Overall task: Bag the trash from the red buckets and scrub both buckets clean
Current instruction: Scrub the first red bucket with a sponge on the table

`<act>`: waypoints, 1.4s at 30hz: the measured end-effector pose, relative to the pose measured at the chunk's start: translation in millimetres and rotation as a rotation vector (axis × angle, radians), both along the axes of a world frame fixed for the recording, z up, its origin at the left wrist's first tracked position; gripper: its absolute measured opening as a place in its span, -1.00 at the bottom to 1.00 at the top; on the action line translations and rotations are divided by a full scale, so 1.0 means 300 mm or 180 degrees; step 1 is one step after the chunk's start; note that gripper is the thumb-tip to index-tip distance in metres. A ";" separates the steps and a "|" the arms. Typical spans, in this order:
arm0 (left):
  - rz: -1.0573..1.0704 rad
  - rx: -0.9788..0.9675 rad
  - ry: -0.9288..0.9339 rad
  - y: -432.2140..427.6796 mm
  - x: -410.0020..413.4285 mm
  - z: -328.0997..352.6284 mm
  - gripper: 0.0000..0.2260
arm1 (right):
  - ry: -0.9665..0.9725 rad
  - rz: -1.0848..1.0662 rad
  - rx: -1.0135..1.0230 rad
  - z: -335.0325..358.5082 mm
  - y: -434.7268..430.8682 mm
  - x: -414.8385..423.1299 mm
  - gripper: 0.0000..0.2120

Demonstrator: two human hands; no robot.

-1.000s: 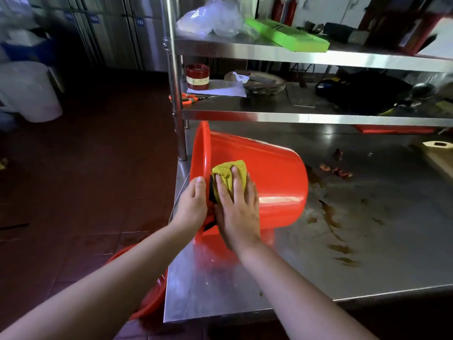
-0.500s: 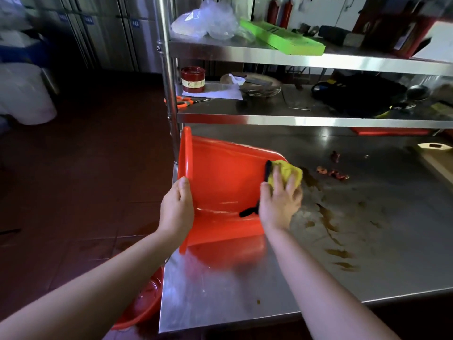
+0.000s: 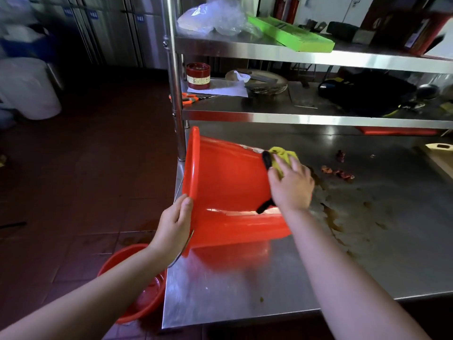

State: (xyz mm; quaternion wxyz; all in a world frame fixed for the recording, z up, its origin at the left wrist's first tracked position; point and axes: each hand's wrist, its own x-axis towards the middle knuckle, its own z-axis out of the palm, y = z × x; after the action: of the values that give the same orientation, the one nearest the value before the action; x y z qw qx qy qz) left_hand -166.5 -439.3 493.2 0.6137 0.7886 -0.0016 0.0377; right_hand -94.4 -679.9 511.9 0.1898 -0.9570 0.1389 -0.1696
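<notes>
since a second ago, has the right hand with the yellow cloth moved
Yes. The right hand with the yellow cloth slid rightward along the red bucket, from its rim to its base, away from the shelf post.

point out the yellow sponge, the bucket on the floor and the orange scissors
yellow sponge (image 3: 282, 154), head view, on its yellow upper part
bucket on the floor (image 3: 149, 300), head view, on its red inner wall
orange scissors (image 3: 187, 98), head view, on the orange handles
</notes>
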 end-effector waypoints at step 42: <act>0.0471 0.0616 -0.0668 -0.021 -0.045 0.014 -0.80 | -0.0473 0.1132 -0.0630 0.078 0.314 -0.082 -0.61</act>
State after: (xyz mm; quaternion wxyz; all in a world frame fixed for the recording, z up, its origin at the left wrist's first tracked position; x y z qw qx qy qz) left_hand -180.0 -445.6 497.5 0.5269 0.8337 -0.0113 0.1646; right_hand -118.9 -585.7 535.4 0.1316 -0.9653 -0.0639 -0.2163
